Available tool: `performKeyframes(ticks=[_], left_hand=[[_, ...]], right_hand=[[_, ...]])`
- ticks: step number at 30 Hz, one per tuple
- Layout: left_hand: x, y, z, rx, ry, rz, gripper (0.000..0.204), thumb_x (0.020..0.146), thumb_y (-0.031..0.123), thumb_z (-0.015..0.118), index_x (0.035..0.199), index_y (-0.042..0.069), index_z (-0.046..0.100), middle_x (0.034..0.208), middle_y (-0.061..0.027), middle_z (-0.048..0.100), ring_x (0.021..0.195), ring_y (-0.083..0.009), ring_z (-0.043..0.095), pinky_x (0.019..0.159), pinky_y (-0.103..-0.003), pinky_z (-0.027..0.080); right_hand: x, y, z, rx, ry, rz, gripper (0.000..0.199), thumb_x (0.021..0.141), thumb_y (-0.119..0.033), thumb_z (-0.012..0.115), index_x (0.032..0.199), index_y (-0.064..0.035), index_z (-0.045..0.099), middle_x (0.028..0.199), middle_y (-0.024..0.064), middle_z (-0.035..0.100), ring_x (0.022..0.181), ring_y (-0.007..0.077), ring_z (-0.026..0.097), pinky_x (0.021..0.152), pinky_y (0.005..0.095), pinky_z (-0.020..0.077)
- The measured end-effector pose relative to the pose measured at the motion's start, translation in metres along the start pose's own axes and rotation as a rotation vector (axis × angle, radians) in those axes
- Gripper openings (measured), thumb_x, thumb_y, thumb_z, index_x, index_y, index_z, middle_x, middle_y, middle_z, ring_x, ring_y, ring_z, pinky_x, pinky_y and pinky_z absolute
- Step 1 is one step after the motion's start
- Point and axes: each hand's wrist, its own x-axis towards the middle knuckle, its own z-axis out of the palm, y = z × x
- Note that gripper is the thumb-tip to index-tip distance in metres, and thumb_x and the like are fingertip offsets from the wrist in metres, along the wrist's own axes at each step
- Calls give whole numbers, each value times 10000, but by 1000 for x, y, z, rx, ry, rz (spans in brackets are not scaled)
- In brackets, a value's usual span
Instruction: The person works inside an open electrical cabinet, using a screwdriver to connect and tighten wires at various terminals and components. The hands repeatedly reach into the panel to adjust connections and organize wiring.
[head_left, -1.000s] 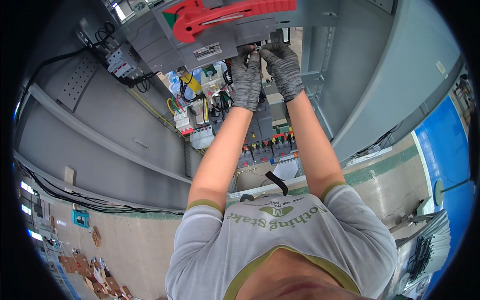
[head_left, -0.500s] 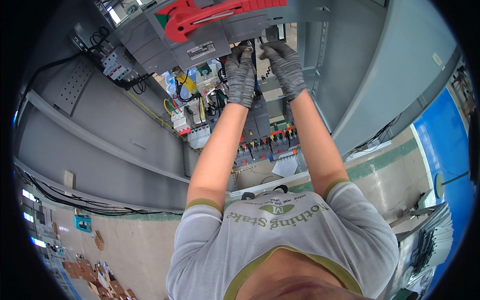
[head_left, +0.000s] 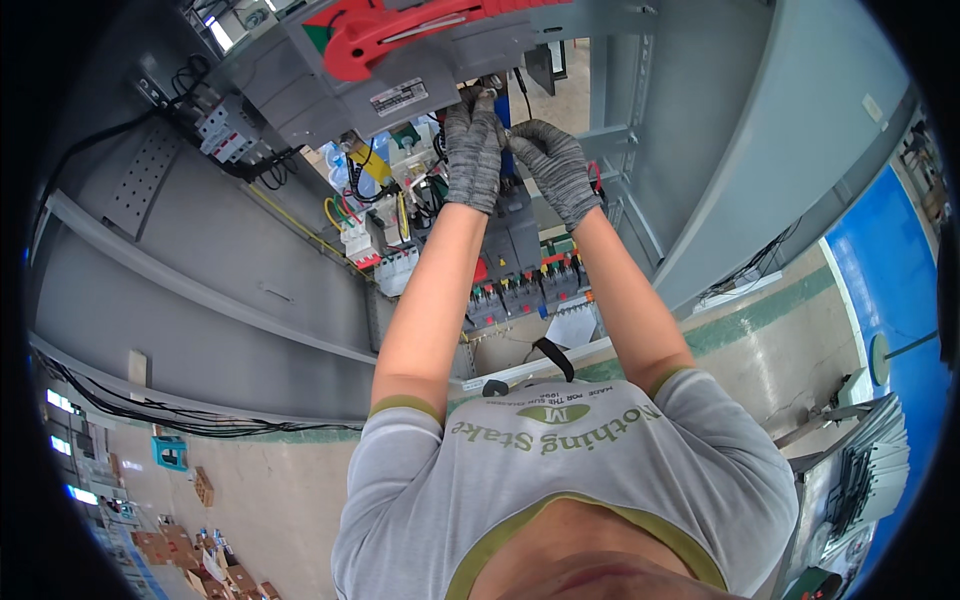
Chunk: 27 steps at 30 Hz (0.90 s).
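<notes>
Both my hands wear grey knitted gloves and are raised inside a metal cabinet. My left hand is closed, its fingertips up against the lower edge of a big grey switch that carries a red lever handle. A small metal part shows at those fingertips; whether I grip it is hidden. My right hand is bent toward the left one, fingers pressed together beside it, what they hold too small to name. A blue strip runs upright just behind the hands.
Small breakers hang at the left wall. Below my hands sit wired contactors and a row of grey breakers with coloured terminals. A cabinet door stands on the right. Black cables run along the left frame; cardboard boxes lie on the floor.
My right hand has moved down and left, right up to my left hand, and its fingers have closed in. The left hand has shifted only slightly.
</notes>
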Motion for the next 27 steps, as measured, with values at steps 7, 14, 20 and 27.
performKeyframes(ticks=[7, 14, 20, 27], left_hand=[[-2, 4, -1, 28, -2, -22, 189, 923, 199, 516, 1011, 37, 557, 557, 6, 460, 434, -68, 380, 398, -221, 289], [-1, 6, 0, -10, -29, -92, 90, 917, 167, 529, 968, 95, 549, 709, 14, 523, 499, -56, 402, 425, -205, 319], [-2, 6, -4, -2, -19, -103, 85, 905, 162, 549, 960, 98, 555, 685, 27, 515, 488, -47, 397, 417, -201, 306], [0, 0, 0, -15, 8, -38, 219, 908, 237, 554, 998, 39, 574, 570, 33, 462, 456, -54, 364, 419, -218, 285]], right_hand=[[17, -24, -2, -125, 45, -70, 236, 860, -178, 584, 1002, 9, 601, 861, 134, 652, 766, 195, 599, 719, 298, 470], [43, -27, -16, -455, -112, -61, 340, 862, -250, 585, 1073, 16, 581, 971, 172, 630, 902, 264, 600, 803, 330, 463], [45, -33, -15, -458, -171, -88, 360, 853, -218, 584, 1121, 23, 561, 1036, 189, 618, 928, 278, 607, 815, 334, 476], [62, -28, -13, -462, -217, -96, 371, 856, -236, 570, 1119, 27, 564, 1024, 192, 623, 933, 289, 603, 829, 340, 470]])
